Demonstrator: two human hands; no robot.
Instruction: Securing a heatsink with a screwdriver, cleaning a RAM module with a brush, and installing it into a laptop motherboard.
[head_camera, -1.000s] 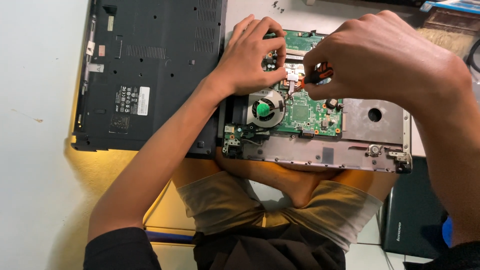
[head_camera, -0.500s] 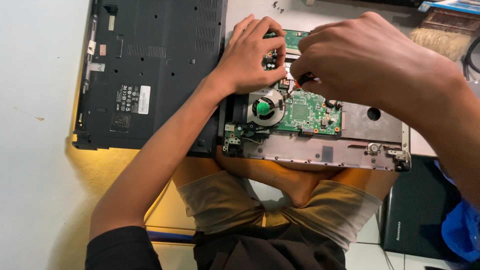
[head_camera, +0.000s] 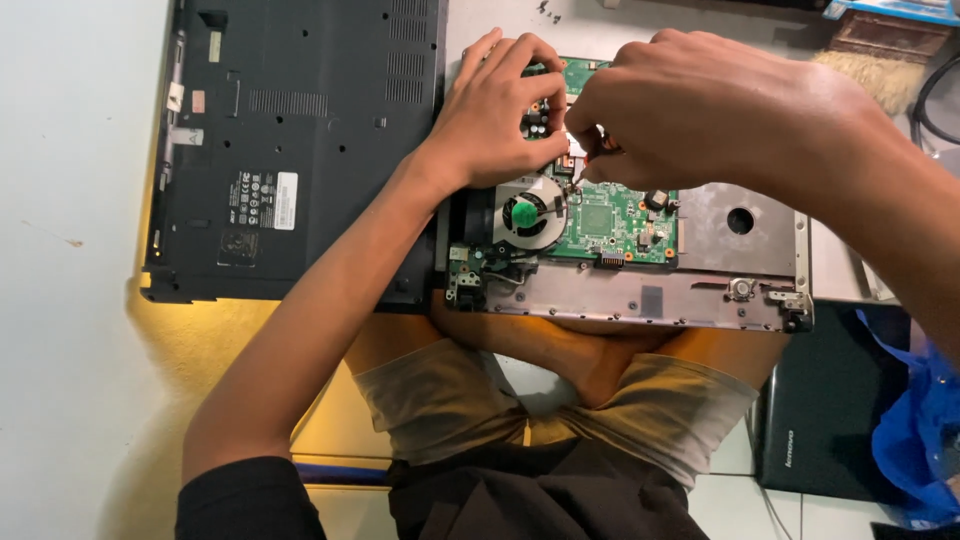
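While both hands crowd 1 spot, green rectangular circuit board (head_camera: 610, 215) is worked in open grey metal laptop chassis (head_camera: 640, 298), near round grey cooling fan with green hub (head_camera: 527, 212). Left hand (head_camera: 500, 110) fingers curled, pressed on board's upper edge. Right hand (head_camera: 690, 105) fingertips pinched together on small red part (head_camera: 603, 150); kind cannot be told. Risk judged: connector torn by slip or hard pull. Chassis holds board, fan. Black plastic bottom cover (head_camera: 300, 140) laid beside, nothing in it.
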